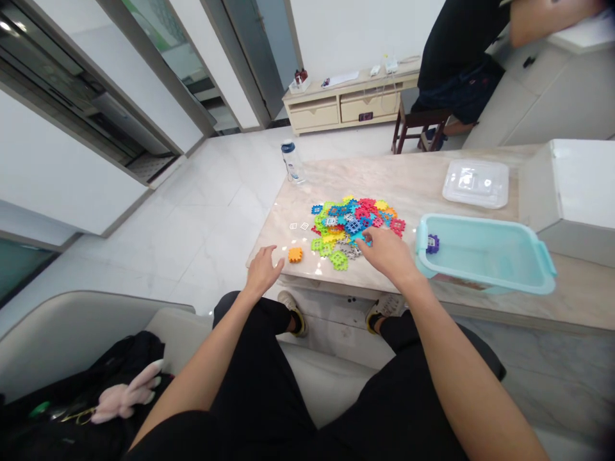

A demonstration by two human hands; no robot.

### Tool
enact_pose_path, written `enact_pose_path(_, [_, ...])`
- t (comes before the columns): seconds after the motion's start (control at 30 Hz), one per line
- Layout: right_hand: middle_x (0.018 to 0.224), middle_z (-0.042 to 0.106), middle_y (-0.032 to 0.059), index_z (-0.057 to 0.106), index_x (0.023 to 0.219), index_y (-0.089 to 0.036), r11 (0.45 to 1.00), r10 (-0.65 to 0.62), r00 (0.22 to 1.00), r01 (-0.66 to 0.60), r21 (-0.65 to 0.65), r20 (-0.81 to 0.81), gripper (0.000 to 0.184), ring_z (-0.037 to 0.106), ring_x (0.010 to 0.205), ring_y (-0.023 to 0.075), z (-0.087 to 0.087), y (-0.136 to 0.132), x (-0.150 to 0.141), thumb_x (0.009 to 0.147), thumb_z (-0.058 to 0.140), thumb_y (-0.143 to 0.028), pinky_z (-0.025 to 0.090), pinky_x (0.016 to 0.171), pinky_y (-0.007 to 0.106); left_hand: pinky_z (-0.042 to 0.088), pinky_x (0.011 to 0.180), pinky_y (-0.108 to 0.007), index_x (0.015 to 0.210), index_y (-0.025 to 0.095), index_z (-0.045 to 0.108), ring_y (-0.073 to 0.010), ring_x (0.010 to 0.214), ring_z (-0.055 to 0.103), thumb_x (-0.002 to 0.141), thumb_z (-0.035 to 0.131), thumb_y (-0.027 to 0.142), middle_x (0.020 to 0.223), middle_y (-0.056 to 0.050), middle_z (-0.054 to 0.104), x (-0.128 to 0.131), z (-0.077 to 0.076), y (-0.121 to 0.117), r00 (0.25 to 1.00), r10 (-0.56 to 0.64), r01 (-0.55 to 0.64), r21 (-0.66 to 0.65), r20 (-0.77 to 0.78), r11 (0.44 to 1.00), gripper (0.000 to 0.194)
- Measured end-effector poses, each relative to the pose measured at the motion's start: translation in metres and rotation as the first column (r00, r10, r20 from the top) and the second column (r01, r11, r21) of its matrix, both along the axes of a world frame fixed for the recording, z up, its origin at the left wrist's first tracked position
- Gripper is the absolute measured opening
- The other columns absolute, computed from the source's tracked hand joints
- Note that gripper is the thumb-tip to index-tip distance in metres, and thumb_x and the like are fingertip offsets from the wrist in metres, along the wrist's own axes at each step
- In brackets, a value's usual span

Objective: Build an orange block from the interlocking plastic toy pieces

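Bright interlocking plastic tiles with notched edges, in many colours, lie in a loose pile [339,238] on the marble-look table. My right hand [390,255] is at the pile's right front edge, thumb and forefinger around a light blue tile [357,237]; whether the tile is lifted cannot be made out. Open and empty, my left hand [262,272] hovers at the table's near left edge, fingers apart. Just to its right sits an orange notched block [295,255], not touched by it. Two small white square outlines [298,226] lie behind that block.
A turquoise tub [485,282] stands on the right, a purple tile [433,244] inside it. Behind it lies a clear plastic lid or box [475,184], beside a white box [583,186]. A water bottle [293,163] stands at the far left corner. Another person [461,57] is beyond the table.
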State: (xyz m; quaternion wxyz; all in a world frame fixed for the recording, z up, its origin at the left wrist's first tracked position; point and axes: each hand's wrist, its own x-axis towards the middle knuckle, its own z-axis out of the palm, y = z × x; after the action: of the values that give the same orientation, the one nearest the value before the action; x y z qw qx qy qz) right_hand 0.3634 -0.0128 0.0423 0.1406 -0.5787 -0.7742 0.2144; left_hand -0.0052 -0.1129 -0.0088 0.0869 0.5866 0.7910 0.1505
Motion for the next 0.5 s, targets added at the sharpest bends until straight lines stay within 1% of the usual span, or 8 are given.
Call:
enact_pose_path(0.07, [0.118, 0.082, 0.0158, 0.079, 0.121, -0.019, 1.000, 0.014, 0.998, -0.012, -0.023, 0.059, 0.033, 0.076, 0.110, 0.0308, -0.010, 0.002, 0.000, 0.107, 0.060, -0.041, 0.055, 0.089, 0.036, 0.049, 0.115, -0.053, 0.147, 0.015, 0.063, -0.0386, 0.133, 0.066, 0.102, 0.055, 0.039, 0.145, -0.021, 0.069, -0.020, 0.010, -0.037, 0.984, -0.035, 0.033, -0.010, -0.175, 0.999, 0.052])
enact_pose_path(0.13, [0.118, 0.082, 0.0159, 0.080, 0.122, -0.019, 0.999, 0.028, 0.992, -0.025, -0.031, 0.122, 0.032, 0.076, 0.111, 0.0306, -0.018, 0.003, -0.005, 0.107, 0.060, -0.039, 0.055, 0.090, 0.036, 0.050, 0.114, -0.057, 0.143, 0.013, 0.066, -0.0407, 0.130, 0.066, 0.104, 0.049, 0.040, 0.138, -0.021, 0.073, -0.039, 0.013, -0.076, 0.967, -0.003, 0.002, -0.005, -0.257, 1.000, 0.050])
enact_pose_path(0.17, [0.118, 0.082, 0.0159, 0.080, 0.122, -0.018, 0.999, 0.034, 0.987, -0.029, -0.032, 0.156, 0.031, 0.076, 0.111, 0.0304, -0.021, 0.003, -0.011, 0.107, 0.059, -0.037, 0.054, 0.090, 0.036, 0.050, 0.113, -0.059, 0.140, 0.013, 0.068, -0.0413, 0.129, 0.066, 0.104, 0.046, 0.042, 0.136, -0.021, 0.073, -0.046, 0.013, -0.095, 0.965, 0.029, -0.029, 0.006, -0.262, 1.000, 0.051])
enact_pose_path(0.2, [0.118, 0.082, 0.0162, 0.080, 0.121, -0.018, 0.999, 0.037, 0.981, -0.032, -0.033, 0.192, 0.031, 0.076, 0.112, 0.0301, -0.023, 0.002, -0.018, 0.107, 0.058, -0.034, 0.054, 0.091, 0.036, 0.051, 0.112, -0.058, 0.136, 0.013, 0.070, -0.0410, 0.126, 0.067, 0.104, 0.046, 0.043, 0.133, -0.021, 0.075, -0.050, 0.011, -0.112, 0.970, 0.071, -0.067, 0.024, -0.233, 0.997, 0.050])
enact_pose_path(0.27, [0.119, 0.082, 0.0166, 0.080, 0.122, -0.017, 0.999, 0.039, 0.966, -0.033, -0.028, 0.254, 0.030, 0.075, 0.113, 0.0290, -0.027, 0.000, -0.037, 0.106, 0.057, -0.030, 0.053, 0.092, 0.034, 0.050, 0.116, -0.055, 0.131, 0.016, 0.072, -0.0384, 0.127, 0.067, 0.105, 0.045, 0.047, 0.133, -0.018, 0.076, -0.052, 0.005, -0.140, 0.985, 0.118, -0.108, 0.084, -0.126, 0.991, 0.049])
enact_pose_path(0.33, [0.126, 0.080, 0.0192, 0.078, 0.125, -0.015, 0.998, 0.049, 0.950, -0.054, 0.008, 0.309, 0.032, 0.074, 0.114, 0.0284, -0.031, -0.002, -0.060, 0.106, 0.054, -0.024, 0.052, 0.092, 0.033, 0.046, 0.123, -0.053, 0.133, 0.018, 0.071, -0.0365, 0.136, 0.064, 0.106, 0.045, 0.049, 0.142, -0.017, 0.072, -0.048, 0.000, -0.159, 0.991, 0.116, -0.104, 0.175, -0.059, 0.979, 0.048])
enact_pose_path(0.4, [0.131, 0.078, 0.0208, 0.076, 0.131, -0.014, 0.995, 0.076, 0.929, -0.091, 0.026, 0.364, 0.035, 0.072, 0.115, 0.0298, -0.036, -0.001, -0.081, 0.105, 0.056, -0.025, 0.051, 0.093, 0.033, 0.043, 0.127, -0.053, 0.135, 0.019, 0.069, -0.0361, 0.141, 0.060, 0.106, 0.046, 0.050, 0.148, -0.017, 0.069, -0.043, -0.003, -0.170, 0.993, 0.112, -0.101, 0.238, -0.030, 0.966, 0.047])
enact_pose_path(0.5, [0.131, 0.078, 0.0218, 0.076, 0.132, -0.013, 0.997, 0.067, 0.907, -0.079, 0.012, 0.416, 0.036, 0.071, 0.113, 0.0299, -0.042, 0.007, -0.104, 0.106, 0.055, -0.025, 0.050, 0.093, 0.033, 0.044, 0.125, -0.055, 0.134, 0.021, 0.069, -0.0374, 0.140, 0.060, 0.107, 0.047, 0.049, 0.147, -0.016, 0.069, -0.041, -0.002, -0.176, 0.992, 0.122, -0.119, 0.248, 0.001, 0.961, 0.045])
